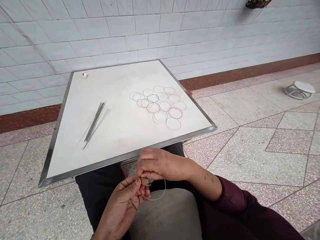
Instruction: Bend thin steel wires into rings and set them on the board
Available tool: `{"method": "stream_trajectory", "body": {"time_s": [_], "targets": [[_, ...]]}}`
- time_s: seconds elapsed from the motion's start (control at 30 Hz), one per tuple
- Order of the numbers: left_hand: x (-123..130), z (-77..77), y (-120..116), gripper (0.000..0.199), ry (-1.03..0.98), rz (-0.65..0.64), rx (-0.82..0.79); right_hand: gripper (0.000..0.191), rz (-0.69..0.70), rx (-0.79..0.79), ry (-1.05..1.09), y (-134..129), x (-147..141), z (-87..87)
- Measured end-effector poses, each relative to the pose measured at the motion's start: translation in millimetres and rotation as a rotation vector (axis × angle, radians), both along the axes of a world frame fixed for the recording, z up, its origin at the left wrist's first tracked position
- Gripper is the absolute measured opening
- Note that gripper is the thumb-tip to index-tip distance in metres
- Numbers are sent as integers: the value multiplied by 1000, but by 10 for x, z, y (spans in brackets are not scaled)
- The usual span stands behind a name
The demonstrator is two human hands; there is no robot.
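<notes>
Over my lap, just below the near edge of the table, my left hand (pixel 127 196) and my right hand (pixel 160 163) meet with their fingertips closed. Both pinch a thin metal wire (pixel 153 200), which bends in a loop below and to the right of the fingers. A small brown piece (pixel 144 181) shows between the hands; whether it is a separate object or a wrap on a finger, I cannot tell. The wire's ends are hidden by my fingers. On the table lie several wire rings (pixel 173 129), partly overlapping, and a bundle of straight wires (pixel 95 123) further left.
The white table (pixel 120 133) has a metal-edged border and stands near a tiled wall (pixel 120 26). A small red and white object (pixel 85 76) sits at its far left corner. A stool with a white seat (pixel 303 87) stands on the floor at right.
</notes>
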State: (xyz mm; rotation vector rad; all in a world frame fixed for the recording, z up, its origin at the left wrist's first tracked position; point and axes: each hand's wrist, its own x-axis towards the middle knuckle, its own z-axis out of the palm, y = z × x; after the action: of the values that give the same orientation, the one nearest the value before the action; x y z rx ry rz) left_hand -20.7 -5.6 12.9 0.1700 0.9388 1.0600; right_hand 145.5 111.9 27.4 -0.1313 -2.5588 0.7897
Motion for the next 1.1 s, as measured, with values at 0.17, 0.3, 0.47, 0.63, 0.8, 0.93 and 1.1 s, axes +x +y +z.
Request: {"method": "stream_trajectory", "body": {"time_s": [0.17,0.3,0.47,0.63,0.8,0.93,1.1], "targets": [[4,54,10,19,-22,-19,9,11,-62,-64,25,-12,13,-57],[-5,77,11,16,11,-18,1,10,-91,-70,31,-19,14,-75],[-20,39,10,12,60,-17,18,13,-94,-43,11,-30,2,-74],[-27,37,12,13,96,-38,56,17,-46,-29,31,-20,-4,-72],[-19,50,16,15,128,-46,63,16,-29,-31,30,-16,9,-100],[-11,49,18,17,101,-13,73,15,-98,-9,52,-39,20,-134],[-8,60,14,14,124,1,64,14,-125,26,41,-81,22,-112]]}}
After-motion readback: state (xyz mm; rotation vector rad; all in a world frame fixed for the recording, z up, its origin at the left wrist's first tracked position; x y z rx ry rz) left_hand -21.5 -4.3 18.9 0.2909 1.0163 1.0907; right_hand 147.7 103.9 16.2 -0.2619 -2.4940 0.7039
